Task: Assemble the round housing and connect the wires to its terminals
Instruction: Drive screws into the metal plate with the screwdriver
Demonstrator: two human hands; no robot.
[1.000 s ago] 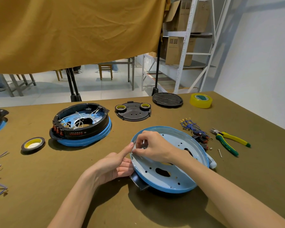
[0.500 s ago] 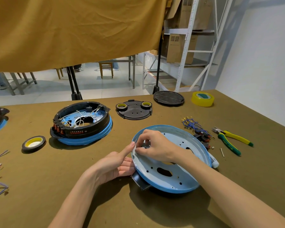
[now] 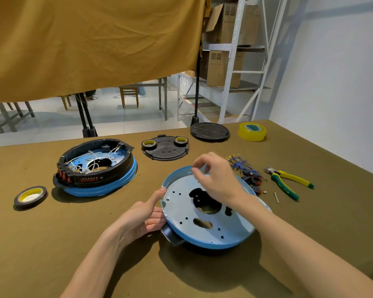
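Head view of a workbench covered in olive cloth (image 3: pixel 52 244). Near centre, the blue round housing plate (image 3: pixel 202 231) lies tilted, its near-left edge raised over a black bracket (image 3: pixel 170 236). The left hand (image 3: pixel 140 220) holds the plate's left rim, thumb on the upper edge and fingers curled beneath. The right hand (image 3: pixel 215 179) hovers above the plate's far part with fingers loosely curled toward the thumb; whether it pinches some small part cannot be told. To the far left stands an assembled housing (image 3: pixel 95 168) with a black ring and white wiring on a blue base. Just right of the plate lie a bundle of blue wires (image 3: pixel 241 163) with terminals, and further right, yellow-green pliers (image 3: pixel 286 181). At the far edge rest a black disc with two tape rolls (image 3: pixel 165 147), a black lid (image 3: pixel 209 131) and yellow tape (image 3: pixel 252 131).
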